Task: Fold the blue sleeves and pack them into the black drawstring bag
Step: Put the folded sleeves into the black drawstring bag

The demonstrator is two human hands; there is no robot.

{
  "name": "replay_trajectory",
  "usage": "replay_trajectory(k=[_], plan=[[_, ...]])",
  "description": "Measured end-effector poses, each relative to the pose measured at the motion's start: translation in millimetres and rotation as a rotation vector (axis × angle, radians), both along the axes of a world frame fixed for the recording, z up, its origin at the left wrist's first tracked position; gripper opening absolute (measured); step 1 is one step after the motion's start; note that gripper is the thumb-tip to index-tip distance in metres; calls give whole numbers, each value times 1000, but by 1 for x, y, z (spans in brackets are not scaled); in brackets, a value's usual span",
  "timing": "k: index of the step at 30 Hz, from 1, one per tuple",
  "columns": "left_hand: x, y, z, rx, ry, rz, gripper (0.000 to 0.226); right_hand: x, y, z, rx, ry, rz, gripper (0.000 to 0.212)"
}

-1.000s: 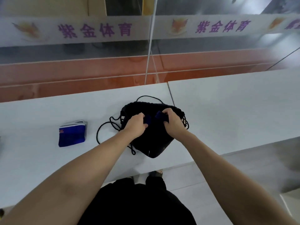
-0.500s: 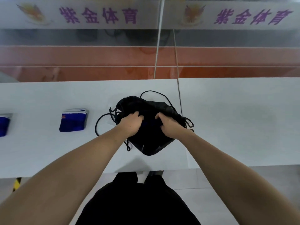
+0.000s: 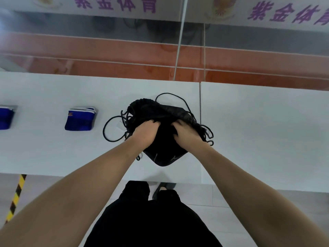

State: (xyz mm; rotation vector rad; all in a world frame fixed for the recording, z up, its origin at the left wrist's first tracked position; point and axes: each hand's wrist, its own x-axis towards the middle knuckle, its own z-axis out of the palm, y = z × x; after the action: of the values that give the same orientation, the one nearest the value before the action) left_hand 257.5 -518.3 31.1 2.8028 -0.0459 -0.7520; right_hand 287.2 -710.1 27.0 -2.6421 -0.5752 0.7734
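Gripping the black drawstring bag (image 3: 165, 132) with both hands, the person stands at the white worktop (image 3: 258, 125) and works at the bag's gathered mouth. The left hand (image 3: 145, 133) is clenched on the near-left part of the opening, fingers curled into the dark fabric; the right hand (image 3: 187, 133) is clenched on the near-right part in the same way. No blue shows between them, so whether a sleeve is already inside cannot be told from this view. The bag lies on the worktop just left of the seam between the two panels, its cord (image 3: 114, 129) looping loosely out to the left and behind.

The step in hand looks like the packing stage: either settling something down into the bag or spreading the mouth to receive the next piece. A folded blue sleeve (image 3: 80, 119) rests on the worktop well to the left of the bag, apart from the cord, and a second blue piece (image 3: 6, 118) sits at the far left edge of the picture, only partly visible.

The next move probably calls for one hand to keep the mouth held wide while the other lets go, reaches left for the nearer folded sleeve, and carries it over without letting the fold fall open. The loose cord lies in that path and could snag.
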Motion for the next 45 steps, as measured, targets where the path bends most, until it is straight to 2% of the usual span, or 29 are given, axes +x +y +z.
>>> replay_trajectory(k=[4, 9, 12, 20, 26, 32, 38, 45], plan=[[-23, -2, 12, -67, -150, 79, 38, -19, 0, 13, 119, -145, -50, 37], [-53, 13, 39, -22, -392, 135, 35, -42, 16, 31, 163, -303, -109, 32], [-70, 39, 52, -12, -468, 169, 33, -57, 39, 43, 180, -363, -103, 33], [-131, 162, 66, 76, -459, 225, 35, -111, 156, 55, 287, -431, -104, 29], [-185, 263, 56, 89, -403, 308, 36, -155, 256, 44, 319, -397, -134, 31], [-211, 322, 50, 92, -337, 332, 36, -180, 323, 39, 320, -307, -142, 32], [-197, 356, 37, 68, -320, 389, 36, -166, 365, 31, 308, -248, -143, 35], [-168, 395, 21, 103, -257, 395, 35, -107, 398, 6, 254, -165, -126, 35]])
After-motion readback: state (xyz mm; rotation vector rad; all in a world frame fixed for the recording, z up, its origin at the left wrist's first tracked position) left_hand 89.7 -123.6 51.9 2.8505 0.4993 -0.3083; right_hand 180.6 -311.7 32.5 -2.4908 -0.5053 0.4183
